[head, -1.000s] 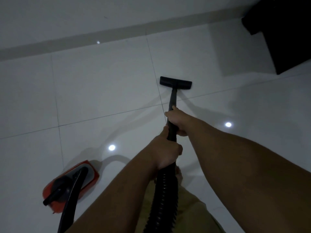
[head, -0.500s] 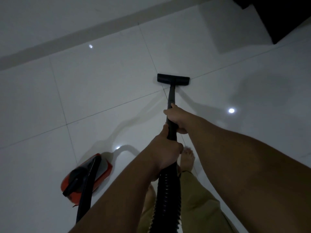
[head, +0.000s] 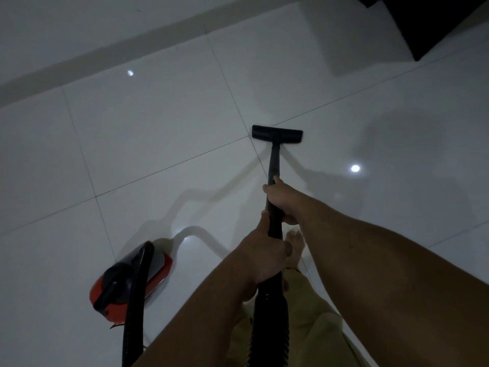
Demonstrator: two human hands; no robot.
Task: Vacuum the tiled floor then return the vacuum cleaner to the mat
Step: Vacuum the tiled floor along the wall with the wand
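Vacuuming step, in progress. Left hand (head: pixel 260 256) and right hand (head: pixel 283 200) are both clamping the wand (head: pixel 274 165); nozzle (head: pixel 277 134) is resting on the floor (head: pixel 158 128), canister (head: pixel 132 282) sitting nearby. Mat unseen. Next, likely: another stroke across uncovered tiles.

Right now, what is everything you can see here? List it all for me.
floor nozzle: one, black, flat on the tiles ahead, by a grout crossing
wand: one, black, running from the nozzle back to the hands
ribbed hose: one, black, below the hands
vacuum body: one, red and black, on the floor at lower left
tiled floor: large pale glossy tiles, with light spots reflected
dark object: one, black, top right corner; cannot tell what it is
right hand: gripping the wand, farther forward
left hand: gripping the wand behind it
bare foot: one, under the hands
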